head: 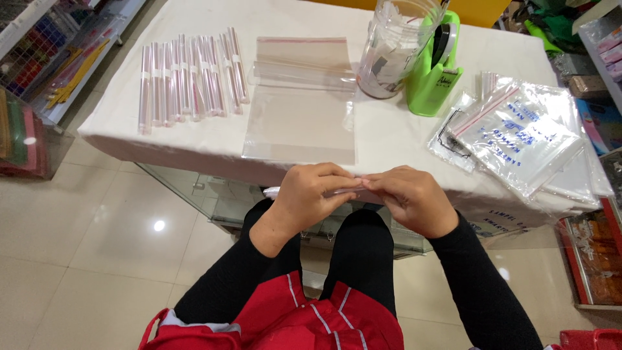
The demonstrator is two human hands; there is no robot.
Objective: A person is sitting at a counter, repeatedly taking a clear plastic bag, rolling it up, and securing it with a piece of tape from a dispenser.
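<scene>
We hold 1 thin rolled clear sleeve [355, 188] between both hands, just off the near edge of the table [389, 139]. The fingers of the left hand [310, 194] are curled around the sleeve's left portion, thumb and forefinger pinching it; the fingers of the right hand [409, 198] are likewise closed on its right portion, the fingertips of the 2 hands meeting near the middle. The sleeve's long axis runs left to right, parallel to the table edge, and it lies directly between the fingertips, so neither hand is nearer than the other; a short pale end shows beyond the left hand. Its middle is mostly hidden by the fingers, so we cannot tell how tightly it is rolled. Outward from the hands, a flat stack of clear plastic bags [301, 123] lies straight ahead, long axis pointing away from us. To the far left, a row of finished rolled sleeves [191, 81] lies side by side, each banded, at right angles to the held one. To the right stand a clear jar [395, 45] and a green tape dispenser [435, 71], touching; beyond them lies a pile of printed zip bags [518, 133].
</scene>
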